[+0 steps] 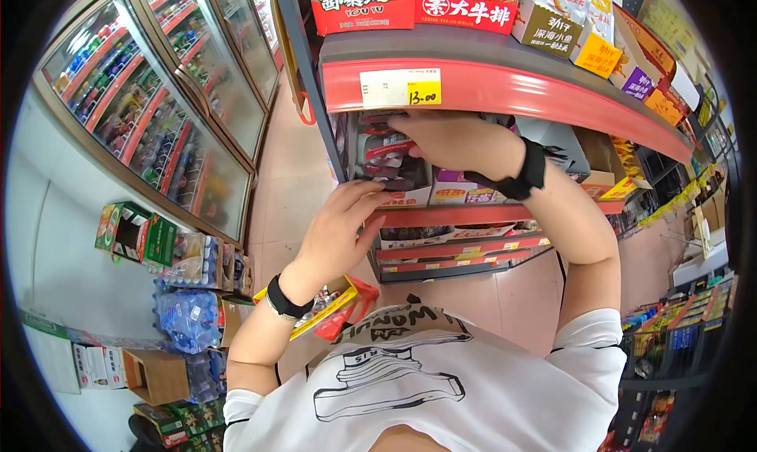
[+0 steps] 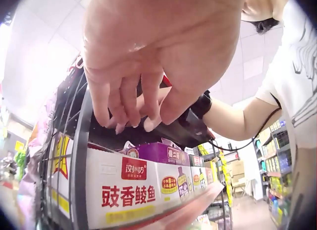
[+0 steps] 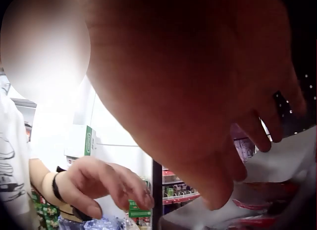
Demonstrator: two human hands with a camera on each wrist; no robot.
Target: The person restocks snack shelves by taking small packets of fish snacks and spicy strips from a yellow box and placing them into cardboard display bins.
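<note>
On the shelf below the price tag, dark and red packets lie in a white box. My right hand reaches in over them; the right wrist view has its fingers bent slightly downward above the packets, with no grip visible and contact unclear. My left hand is at the shelf's left end beside the box's front, fingers loosely bent. In the left wrist view that hand hangs over the white box, holding nothing. A purple box stands behind the white front.
Boxed snacks line the shelf above, whose red front edge overhangs my right hand. Glass-doored coolers stand to the left. Below my left arm is a yellow-edged box; wrapped bottles are stacked at the lower left.
</note>
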